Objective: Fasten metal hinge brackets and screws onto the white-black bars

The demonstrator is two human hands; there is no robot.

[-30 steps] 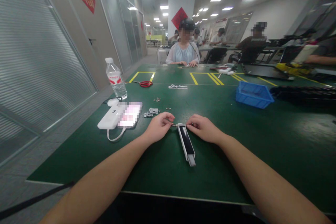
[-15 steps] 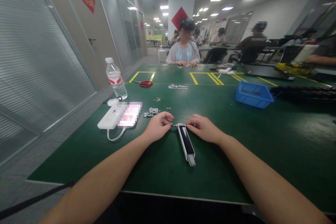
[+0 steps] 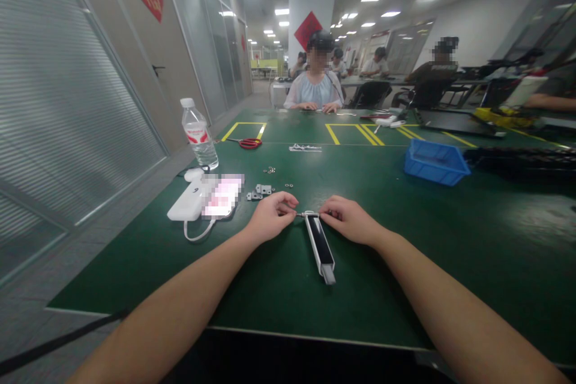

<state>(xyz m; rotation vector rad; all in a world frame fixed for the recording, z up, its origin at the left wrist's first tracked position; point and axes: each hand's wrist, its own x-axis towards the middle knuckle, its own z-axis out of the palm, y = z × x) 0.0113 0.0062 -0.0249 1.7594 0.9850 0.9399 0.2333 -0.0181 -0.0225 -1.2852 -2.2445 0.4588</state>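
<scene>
A slim white device with a long black face (image 3: 320,242) lies on the green table, a grey tab sticking out at its near end. At its far end my left hand (image 3: 273,216) pinches a thin metal rod (image 3: 300,214) that meets the device from the left. My right hand (image 3: 344,216) has its fingertips pressed together at the far right corner of the device; what they grip there is hidden. Small grey metal blocks (image 3: 263,189) lie just beyond my left hand, with several tiny rings (image 3: 270,170) farther off.
To the left stand a water bottle (image 3: 197,135), a white power bank (image 3: 184,201) and a cabled phone (image 3: 224,195). Red-handled scissors (image 3: 249,143) and thin white parts (image 3: 305,148) lie farther back. A blue bin (image 3: 435,162) sits at right. A person (image 3: 317,87) works opposite.
My hands and the white device hold almost the same place. The left fingers have shifted slightly at the rod. Across the table, the other person's hands have moved a little.
</scene>
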